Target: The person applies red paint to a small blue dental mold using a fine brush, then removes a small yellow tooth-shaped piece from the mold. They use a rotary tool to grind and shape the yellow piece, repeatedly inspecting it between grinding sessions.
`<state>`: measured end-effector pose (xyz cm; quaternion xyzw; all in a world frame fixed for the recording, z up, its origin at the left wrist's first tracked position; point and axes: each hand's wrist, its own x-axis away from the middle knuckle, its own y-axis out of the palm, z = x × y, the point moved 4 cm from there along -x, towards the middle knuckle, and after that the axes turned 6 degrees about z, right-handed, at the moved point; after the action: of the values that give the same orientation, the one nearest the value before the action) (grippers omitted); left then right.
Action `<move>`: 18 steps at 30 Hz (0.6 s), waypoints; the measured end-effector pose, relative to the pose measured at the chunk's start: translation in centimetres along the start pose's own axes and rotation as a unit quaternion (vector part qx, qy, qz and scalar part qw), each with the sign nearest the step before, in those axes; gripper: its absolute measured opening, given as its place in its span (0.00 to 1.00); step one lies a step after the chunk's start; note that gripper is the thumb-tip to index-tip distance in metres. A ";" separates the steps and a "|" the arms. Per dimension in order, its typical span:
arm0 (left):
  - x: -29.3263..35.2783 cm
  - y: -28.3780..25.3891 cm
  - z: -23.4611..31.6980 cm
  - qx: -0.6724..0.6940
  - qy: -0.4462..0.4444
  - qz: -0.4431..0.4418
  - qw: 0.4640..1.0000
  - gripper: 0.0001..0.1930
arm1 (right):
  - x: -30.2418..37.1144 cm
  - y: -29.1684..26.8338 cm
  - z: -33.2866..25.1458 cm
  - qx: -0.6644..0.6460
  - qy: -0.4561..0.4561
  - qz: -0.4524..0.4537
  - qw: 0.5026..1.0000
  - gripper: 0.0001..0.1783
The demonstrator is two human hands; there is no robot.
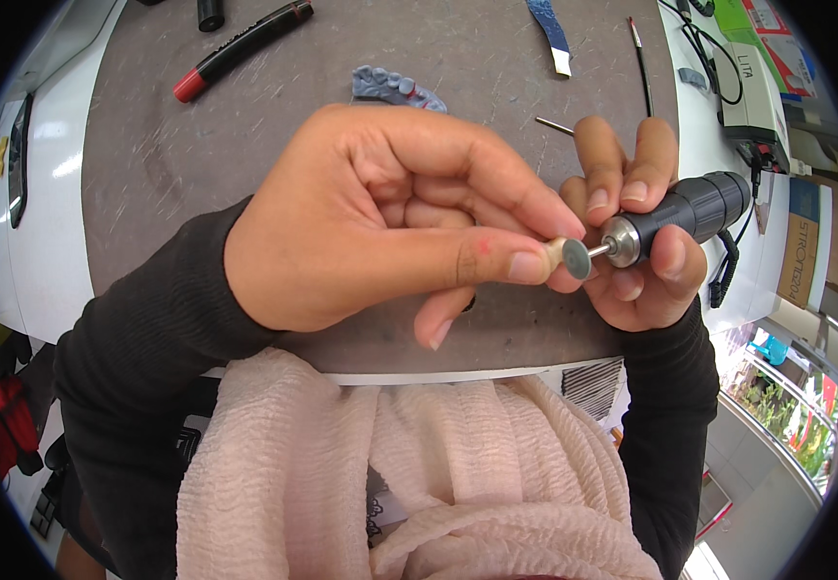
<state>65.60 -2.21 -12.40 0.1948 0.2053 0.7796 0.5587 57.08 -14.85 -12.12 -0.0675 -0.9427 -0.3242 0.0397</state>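
A small cream-coloured piece, probably a dental crown point(555, 253), is pinched between the thumb and forefinger of my left hand point(342, 222). The other fingers of that hand curl loosely behind it. My right hand point(665, 295) grips a black rotary handpiece point(704, 206), fingers wrapped around its front end. From its metal nose a thin shank carries a round grey-green disc point(577, 259). The disc overlaps the cream piece in view; whether they touch, I cannot tell. Both hands meet above the table's near edge.
A grey dental model point(395, 87) lies beyond my left hand. Farther off are a black-and-red marker point(245, 50), a blue strip point(548, 37), a thin brush point(640, 68) and a metal rod point(554, 126). A control box point(755, 101) with cables stands at right.
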 end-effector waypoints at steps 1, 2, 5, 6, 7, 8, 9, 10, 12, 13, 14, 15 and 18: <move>0.0 0.0 0.0 -0.003 -0.001 0.001 1.000 0.09 | -0.1 0.0 0.1 0.000 0.001 0.001 1.000 0.15; 0.0 -0.1 0.0 0.004 -0.004 0.000 1.000 0.09 | -0.1 0.0 0.1 -0.001 0.002 0.001 1.000 0.16; -0.1 0.0 0.1 0.015 -0.007 -0.008 1.000 0.09 | 0.0 -0.2 0.0 0.000 0.000 0.010 1.000 0.16; -0.1 0.0 0.1 0.012 -0.004 -0.007 1.000 0.09 | 0.0 -0.2 0.0 -0.001 0.001 0.010 1.000 0.16; -0.1 0.0 0.1 0.008 -0.001 -0.005 1.000 0.09 | 0.0 0.0 0.2 -0.002 0.003 0.007 1.000 0.16; 0.0 0.0 0.0 0.008 0.005 -0.001 1.000 0.09 | -0.1 0.0 0.3 -0.002 0.005 0.004 1.000 0.16; -0.1 0.0 0.0 0.009 0.010 -0.001 1.000 0.09 | 0.0 0.0 0.2 -0.001 0.002 0.007 1.000 0.16; -0.1 0.1 0.0 0.010 0.009 -0.003 1.000 0.09 | 0.0 -0.1 0.0 -0.001 0.000 0.010 1.000 0.16; -0.1 0.0 0.1 0.012 -0.002 -0.005 1.000 0.09 | 0.1 0.0 0.0 0.001 0.004 0.014 1.000 0.15; 0.0 0.0 0.1 0.012 -0.011 -0.006 1.000 0.09 | 0.1 0.2 0.0 0.002 0.010 0.016 1.000 0.15; 0.0 0.0 0.1 0.009 -0.004 -0.003 1.000 0.09 | 0.1 0.2 0.0 0.002 0.011 0.015 1.000 0.15; 0.0 0.0 0.0 0.007 0.002 -0.001 1.000 0.09 | 0.1 0.2 0.1 0.002 0.013 0.015 1.000 0.15; -0.1 0.0 0.0 0.018 0.002 -0.001 1.000 0.09 | 0.0 -0.2 -0.1 -0.001 0.005 0.010 1.000 0.16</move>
<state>65.66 -2.27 -12.38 0.2030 0.2203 0.7755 0.5557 57.03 -15.07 -12.15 -0.0753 -0.9415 -0.3251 0.0473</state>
